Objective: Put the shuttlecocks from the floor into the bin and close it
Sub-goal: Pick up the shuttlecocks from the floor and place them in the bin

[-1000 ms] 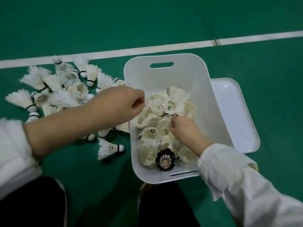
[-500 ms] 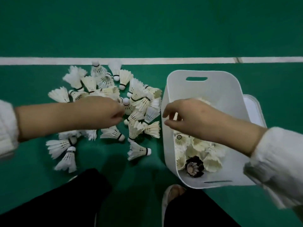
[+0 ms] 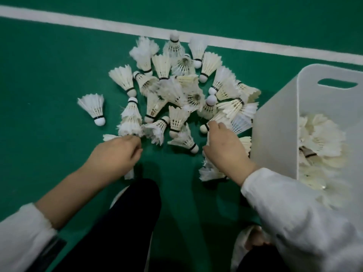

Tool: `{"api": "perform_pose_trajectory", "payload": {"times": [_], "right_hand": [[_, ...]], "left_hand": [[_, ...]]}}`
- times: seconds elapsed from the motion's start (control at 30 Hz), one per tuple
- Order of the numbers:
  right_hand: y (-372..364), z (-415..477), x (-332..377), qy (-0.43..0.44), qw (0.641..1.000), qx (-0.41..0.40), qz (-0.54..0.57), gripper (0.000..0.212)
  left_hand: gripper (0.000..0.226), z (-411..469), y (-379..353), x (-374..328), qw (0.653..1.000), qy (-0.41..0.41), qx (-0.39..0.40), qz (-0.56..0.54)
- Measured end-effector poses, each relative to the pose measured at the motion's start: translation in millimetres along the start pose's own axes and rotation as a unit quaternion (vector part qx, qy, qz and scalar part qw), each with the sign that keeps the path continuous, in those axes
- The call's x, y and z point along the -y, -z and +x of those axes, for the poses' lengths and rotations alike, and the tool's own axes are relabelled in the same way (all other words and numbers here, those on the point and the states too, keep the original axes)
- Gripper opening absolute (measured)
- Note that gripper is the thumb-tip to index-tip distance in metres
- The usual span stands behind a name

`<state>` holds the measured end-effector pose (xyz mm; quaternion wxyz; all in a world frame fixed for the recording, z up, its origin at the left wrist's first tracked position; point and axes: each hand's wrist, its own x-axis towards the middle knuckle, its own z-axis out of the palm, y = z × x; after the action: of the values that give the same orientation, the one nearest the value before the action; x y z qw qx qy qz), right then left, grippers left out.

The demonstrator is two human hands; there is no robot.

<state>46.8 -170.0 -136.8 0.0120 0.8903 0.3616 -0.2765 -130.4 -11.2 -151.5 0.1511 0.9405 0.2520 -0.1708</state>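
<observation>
Several white feather shuttlecocks (image 3: 184, 95) lie in a heap on the green floor. A single one (image 3: 94, 108) lies apart at the left. The white bin (image 3: 275, 134) stands open at the right and holds several shuttlecocks (image 3: 322, 142). My left hand (image 3: 115, 154) is at the heap's near left edge, its curled fingers pinching the feathers of a shuttlecock (image 3: 129, 128); another white piece shows under the palm. My right hand (image 3: 224, 148) is at the heap's near right edge beside the bin wall, its fingers bent round a shuttlecock (image 3: 208, 138). More shuttlecocks (image 3: 212, 171) lie under that wrist.
A white court line (image 3: 255, 46) runs across the floor behind the heap. My knee in black trousers (image 3: 127, 222) is between my arms, and a light shoe (image 3: 251, 242) shows at the lower right. The bin's handle slot (image 3: 336, 83) faces me on its far wall.
My view swung left, so the bin now sits at the right edge. My right hand left the bin and came down onto the heap. My left hand moved to the heap's near edge.
</observation>
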Motion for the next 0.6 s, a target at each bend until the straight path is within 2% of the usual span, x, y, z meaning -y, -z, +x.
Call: {"api": "perform_pose_trajectory", "payload": {"times": [0.1,0.2,0.37,0.47,0.6], "right_hand": [[-6,5,3,-0.015,0.999,-0.019,-0.026,0.037],[-6,8,6,-0.024,0.999,-0.035,0.017,0.032],[-3,0,22,0.047,0.991,-0.090,0.086,0.018],[-10,-7,28,0.055,0.992,-0.082,0.083,0.014],[-11,-11,26,0.016,0.993,-0.066,0.101,0.007]], "left_hand": [[0.021,-15,-12,14,0.999,0.030,0.011,-0.022],[0.028,-26,-18,20,0.999,0.023,0.000,-0.024],[0.048,-38,-24,34,0.999,0.015,0.042,-0.028],[0.040,-42,-33,37,0.998,-0.008,0.041,-0.036],[0.021,-37,-31,34,0.994,-0.002,-0.049,-0.099]]}}
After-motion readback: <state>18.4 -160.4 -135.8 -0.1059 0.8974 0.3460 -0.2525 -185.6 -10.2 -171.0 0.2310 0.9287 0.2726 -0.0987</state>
